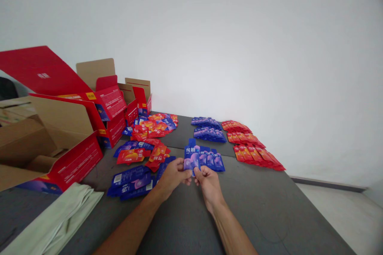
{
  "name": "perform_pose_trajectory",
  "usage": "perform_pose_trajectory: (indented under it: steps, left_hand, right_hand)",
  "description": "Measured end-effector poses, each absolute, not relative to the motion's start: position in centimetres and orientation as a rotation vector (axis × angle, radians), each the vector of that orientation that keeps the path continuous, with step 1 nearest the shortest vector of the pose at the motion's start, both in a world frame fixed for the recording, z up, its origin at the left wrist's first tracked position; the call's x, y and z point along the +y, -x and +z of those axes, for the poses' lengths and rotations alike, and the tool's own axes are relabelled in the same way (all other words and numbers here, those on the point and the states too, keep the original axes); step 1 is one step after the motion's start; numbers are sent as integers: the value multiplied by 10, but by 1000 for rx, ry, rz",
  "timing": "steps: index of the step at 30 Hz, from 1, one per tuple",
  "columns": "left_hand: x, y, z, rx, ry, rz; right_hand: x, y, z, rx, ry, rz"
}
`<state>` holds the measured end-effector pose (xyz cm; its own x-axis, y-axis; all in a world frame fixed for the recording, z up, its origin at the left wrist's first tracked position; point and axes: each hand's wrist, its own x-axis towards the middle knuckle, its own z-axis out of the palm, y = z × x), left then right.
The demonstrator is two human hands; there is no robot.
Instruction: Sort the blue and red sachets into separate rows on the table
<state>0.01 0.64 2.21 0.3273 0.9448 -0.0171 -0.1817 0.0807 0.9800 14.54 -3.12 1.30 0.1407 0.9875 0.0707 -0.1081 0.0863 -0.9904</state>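
Note:
Between my two hands I hold a blue pouch (191, 156) with white lettering, upright and facing me. My left hand (175, 174) pinches its lower left edge, and my right hand (208, 183) grips the lower right edge with the thumb in front. Just behind it lies a short row of overlapping blue pouches (214, 160). Farther back are fanned rows of blue pouches (208, 133). To their right, red pouches (254, 155) lie in several fanned rows. Left of my hands, loose blue pouches (131, 183) lie near my left forearm.
A mixed heap of red and blue pouches (154, 127) is at the back left. Open red cartons (80, 163) stand along the left side. Folded pale green cloth (60, 219) lies at the front left of the dark table (269, 207). A white wall rises behind.

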Motion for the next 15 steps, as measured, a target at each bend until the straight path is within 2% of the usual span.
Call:
perform_pose_trajectory:
  steps: [10,15]
  left_hand:
    - [5,1,31,815,-1240,1072]
    - [7,5,32,870,-1131,1165]
  right_hand:
    - [-34,-149,15,-1138,1207,1065]
    - [-38,-145,21,-1157,1225,1175]
